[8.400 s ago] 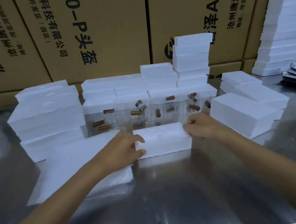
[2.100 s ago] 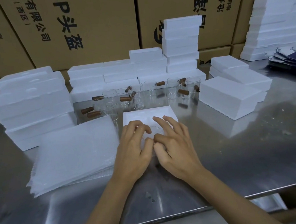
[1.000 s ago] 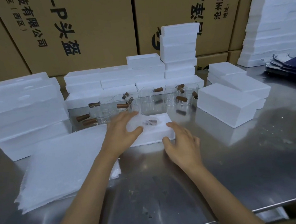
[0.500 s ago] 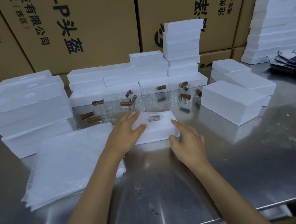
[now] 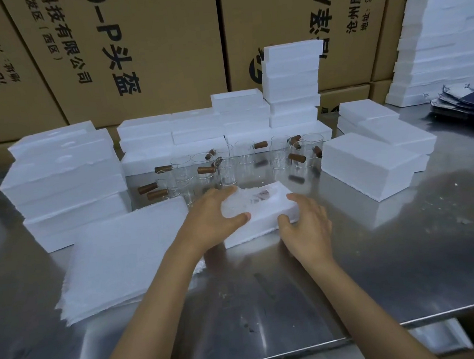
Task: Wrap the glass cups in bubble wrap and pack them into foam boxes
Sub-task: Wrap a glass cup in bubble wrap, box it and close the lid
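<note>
1. Now your left hand (image 5: 213,220) lies on the wrapped cup (image 5: 249,201), fingers over it and thumb at its near side. The cup sits in the hollow of the open box (image 5: 259,225) in the middle of the table (image 5: 412,263).
2. Your right hand (image 5: 306,224) is wide open. Its fingers touch the near right corner of the box and hold nothing.
3. Push the cup down softly with the flat of your fingers. I think it should sit all the way in the hollow, with no wrap sticking up over the edge.
4. Keep the right hand on the box so it does not slide on the shiny table.
5. Do not push hard. Foam can crack, and glass can break.
6. Mind the bare cups (image 5: 242,158) just behind the box. A bump could knock them over.
7. More wrap (image 5: 127,256) lies just beside your left arm for the next cup.
</note>
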Demonstrator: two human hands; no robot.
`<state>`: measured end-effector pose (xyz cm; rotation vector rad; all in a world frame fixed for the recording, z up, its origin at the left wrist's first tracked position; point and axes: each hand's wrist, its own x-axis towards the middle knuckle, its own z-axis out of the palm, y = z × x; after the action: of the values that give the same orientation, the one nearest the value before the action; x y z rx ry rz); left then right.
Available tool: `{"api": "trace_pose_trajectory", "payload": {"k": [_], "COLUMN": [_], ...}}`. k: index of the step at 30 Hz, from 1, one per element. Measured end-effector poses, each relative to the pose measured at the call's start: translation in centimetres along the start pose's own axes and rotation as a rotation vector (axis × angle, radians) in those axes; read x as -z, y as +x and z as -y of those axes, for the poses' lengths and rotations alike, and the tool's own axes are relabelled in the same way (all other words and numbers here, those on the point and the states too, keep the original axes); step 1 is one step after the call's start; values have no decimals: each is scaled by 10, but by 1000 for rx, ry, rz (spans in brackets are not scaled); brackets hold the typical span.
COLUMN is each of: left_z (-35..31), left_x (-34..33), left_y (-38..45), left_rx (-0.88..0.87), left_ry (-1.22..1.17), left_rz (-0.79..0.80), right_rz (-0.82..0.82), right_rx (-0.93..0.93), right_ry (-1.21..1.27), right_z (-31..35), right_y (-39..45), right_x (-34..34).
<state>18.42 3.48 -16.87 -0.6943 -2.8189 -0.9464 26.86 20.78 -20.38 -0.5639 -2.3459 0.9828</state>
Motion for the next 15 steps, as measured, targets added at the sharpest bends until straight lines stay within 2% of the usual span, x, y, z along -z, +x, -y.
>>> {"api": "trace_pose_trajectory", "payload": {"k": [7, 9, 12, 15], "left_z": [2, -1, -10, -17], "left_x": [4, 11, 22, 28], "left_y": [5, 11, 38, 82], "left_rx": [-5, 15, 48, 20], "left_ry": [-87, -170, -351, -314], "left_rz": [106, 137, 43, -63], "right_rz": [-66, -99, -118, -117], "right_rx": [-38, -82, -177, -265], "right_ry": [179, 335, 568, 592], "right_z": [-1, -1, -3, -8], "right_y": [0, 4, 29, 70], "right_x": [1, 1, 4, 5]}}
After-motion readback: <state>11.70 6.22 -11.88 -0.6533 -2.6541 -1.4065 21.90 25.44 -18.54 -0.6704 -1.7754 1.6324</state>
